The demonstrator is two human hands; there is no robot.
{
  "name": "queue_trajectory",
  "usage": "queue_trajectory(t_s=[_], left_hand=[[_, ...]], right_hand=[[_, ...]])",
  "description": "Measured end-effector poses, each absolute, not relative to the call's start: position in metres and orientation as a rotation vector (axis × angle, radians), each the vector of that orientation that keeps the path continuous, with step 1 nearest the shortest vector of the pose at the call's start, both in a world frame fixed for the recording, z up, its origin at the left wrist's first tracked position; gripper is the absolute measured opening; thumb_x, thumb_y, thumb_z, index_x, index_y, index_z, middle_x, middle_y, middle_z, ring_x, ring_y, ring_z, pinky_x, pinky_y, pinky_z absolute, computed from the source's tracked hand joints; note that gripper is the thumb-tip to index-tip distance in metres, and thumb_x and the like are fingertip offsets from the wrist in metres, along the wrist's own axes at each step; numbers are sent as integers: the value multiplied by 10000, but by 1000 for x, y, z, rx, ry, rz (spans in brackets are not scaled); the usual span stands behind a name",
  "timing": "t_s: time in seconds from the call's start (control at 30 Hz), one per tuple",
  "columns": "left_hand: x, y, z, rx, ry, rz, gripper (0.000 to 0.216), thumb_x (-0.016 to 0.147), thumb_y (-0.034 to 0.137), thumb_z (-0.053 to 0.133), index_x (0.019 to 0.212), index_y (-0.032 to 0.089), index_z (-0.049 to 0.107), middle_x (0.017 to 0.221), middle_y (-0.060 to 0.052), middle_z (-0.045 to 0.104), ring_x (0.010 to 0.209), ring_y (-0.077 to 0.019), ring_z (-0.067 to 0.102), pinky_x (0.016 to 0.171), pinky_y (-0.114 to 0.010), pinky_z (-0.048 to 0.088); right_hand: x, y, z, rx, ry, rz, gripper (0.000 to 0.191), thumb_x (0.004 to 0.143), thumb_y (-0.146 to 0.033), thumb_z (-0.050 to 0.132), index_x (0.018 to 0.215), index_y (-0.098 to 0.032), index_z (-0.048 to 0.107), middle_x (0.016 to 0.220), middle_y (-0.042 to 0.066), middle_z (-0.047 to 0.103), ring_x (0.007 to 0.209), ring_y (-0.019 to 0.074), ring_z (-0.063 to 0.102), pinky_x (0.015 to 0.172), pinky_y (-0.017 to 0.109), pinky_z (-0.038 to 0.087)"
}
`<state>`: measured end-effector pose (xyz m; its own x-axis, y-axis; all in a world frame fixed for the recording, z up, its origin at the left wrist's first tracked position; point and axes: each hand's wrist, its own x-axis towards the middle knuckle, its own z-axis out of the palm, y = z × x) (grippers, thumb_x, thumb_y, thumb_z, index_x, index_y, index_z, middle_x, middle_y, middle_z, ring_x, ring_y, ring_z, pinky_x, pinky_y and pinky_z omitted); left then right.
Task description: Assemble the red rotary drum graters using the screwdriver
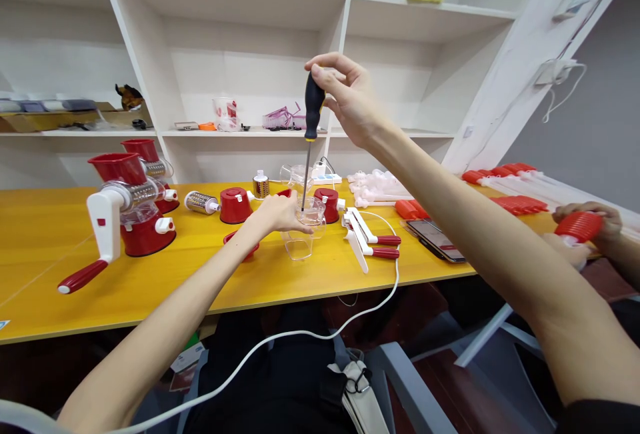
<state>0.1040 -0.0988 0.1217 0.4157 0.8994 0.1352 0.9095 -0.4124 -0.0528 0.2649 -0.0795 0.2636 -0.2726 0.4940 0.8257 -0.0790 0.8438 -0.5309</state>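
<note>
My right hand is raised, its fingers closed round the dark handle of a screwdriver. The shaft points straight down, its tip inside a clear plastic grater housing on the table. My left hand grips that housing by its upper part. Beside my left hand stand a red suction base and a second red base. A small red part lies partly behind my left wrist. White crank handles with red grips rest to the right of the housing.
Assembled red rotary graters stand at the left. A metal grating drum lies near them, another drum stands upright. A phone and white cable are at the right and front. A co-worker's hand holds a red ribbed part.
</note>
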Motion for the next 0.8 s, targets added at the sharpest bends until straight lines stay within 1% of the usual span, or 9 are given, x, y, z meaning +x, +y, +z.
queue_trajectory(t_s=[0.1,0.17,0.27,0.4,0.47,0.53,0.63,0.7,0.8], left_hand=[[104,-99,122,-2549,-1630,-135,1012,636,848,607,1288,82,502,1064,-237,724,1028,-404,686,835,-427,485],[104,-99,122,-2553,-1630,-137,1016,637,845,610,1286,70,502,1068,-249,720,1033,-416,683,836,-437,487],[104,-99,122,-2555,-1630,-132,1019,644,837,613,1289,56,498,1082,-263,714,1044,-427,678,845,-445,486],[104,-101,123,-2557,-1636,-134,1013,650,835,613,1297,65,492,1101,-255,713,1059,-421,674,859,-437,484],[104,-101,123,-2554,-1640,-133,1001,655,831,613,1299,75,490,1106,-243,714,1064,-416,672,863,-432,482],[104,-102,123,-2550,-1639,-134,998,655,828,616,1295,72,492,1105,-243,713,1065,-414,671,867,-429,481],[104,-101,122,-2545,-1638,-139,992,652,825,622,1283,70,500,1105,-245,712,1061,-411,671,866,-426,480],[104,-100,122,-2543,-1641,-137,992,647,826,626,1285,77,499,1114,-242,712,1064,-410,670,862,-424,480],[104,-100,122,-2542,-1648,-130,1005,645,828,627,1310,88,483,1122,-234,713,1072,-408,669,860,-423,478]], right_hand=[[265,-78,266,-311,-1787,592,302,768,-597,708,886,-322,667,988,48,704,1013,278,620,759,397,527],[266,-78,267,-328,-1815,600,319,786,-629,669,919,-339,657,1009,42,716,1058,280,623,787,401,523],[268,-80,266,-329,-1838,593,332,769,-613,713,959,-349,646,940,26,701,1003,264,635,816,397,528],[268,-83,263,-332,-1819,576,339,753,-550,783,948,-312,641,797,7,617,874,225,622,832,366,545],[267,-83,263,-346,-1805,560,346,773,-570,766,937,-295,635,831,15,629,886,220,621,805,346,554],[266,-82,263,-329,-1783,574,345,794,-595,732,925,-288,647,918,28,670,920,223,626,771,331,559],[266,-80,264,-281,-1771,647,323,796,-599,713,922,-303,678,998,24,713,984,233,638,776,330,559],[268,-79,264,-271,-1779,671,306,785,-579,736,933,-317,686,975,12,718,997,231,645,804,333,556],[269,-77,263,-252,-1784,646,293,781,-546,774,920,-310,671,872,-7,683,905,206,648,798,330,553]])
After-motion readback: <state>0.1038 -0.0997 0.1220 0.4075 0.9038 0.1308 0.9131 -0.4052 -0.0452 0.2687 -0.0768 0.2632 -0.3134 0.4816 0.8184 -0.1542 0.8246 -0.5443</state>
